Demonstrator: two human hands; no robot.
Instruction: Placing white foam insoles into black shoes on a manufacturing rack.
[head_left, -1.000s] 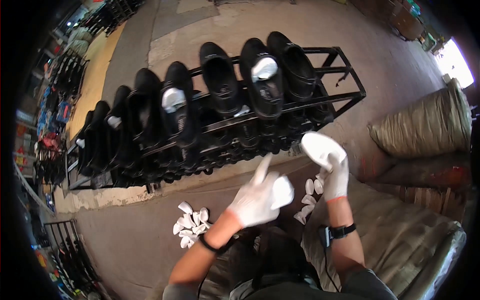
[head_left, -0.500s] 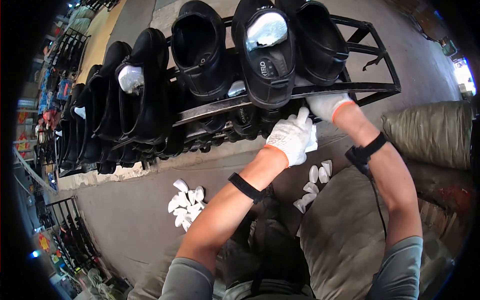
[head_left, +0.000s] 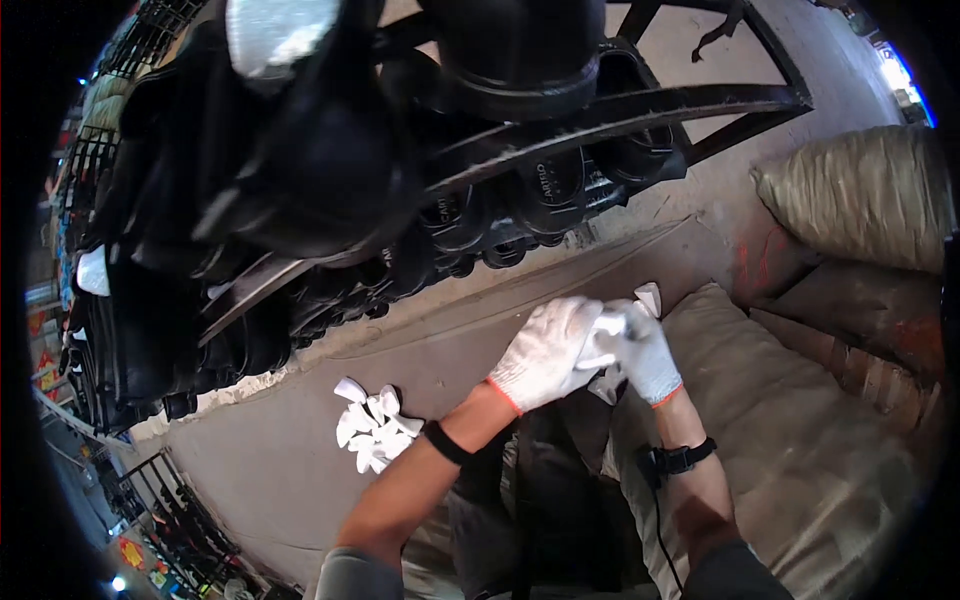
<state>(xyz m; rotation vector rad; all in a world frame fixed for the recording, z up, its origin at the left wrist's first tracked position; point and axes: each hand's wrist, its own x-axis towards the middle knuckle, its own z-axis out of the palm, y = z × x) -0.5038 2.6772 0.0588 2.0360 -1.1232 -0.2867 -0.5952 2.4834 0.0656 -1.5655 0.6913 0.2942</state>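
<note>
Both my hands wear white knitted gloves with orange cuffs and meet low over the floor. My left hand (head_left: 547, 352) is closed round white shoe inserts (head_left: 608, 326); how many it holds is hidden. Fingers bent, my right hand (head_left: 648, 352) pinches at the same white pieces from the right. A loose white insert (head_left: 648, 298) lies just beyond the right hand, and others are partly hidden below the hands. On the floor to the left is a pile of white shoe inserts (head_left: 372, 432).
A black metal rack (head_left: 640, 105) with tiers of black shoes (head_left: 310, 170) fills the upper left, close to my head. White stuffing (head_left: 275, 38) shows in some shoes. Large grey-green sacks (head_left: 770, 400) lie at right, another sack (head_left: 860, 200) farther back.
Both hands have come down and back from the rack's lower edge, and my right hand has met my left over the floor pieces. The view has shifted closer to the rack.
</note>
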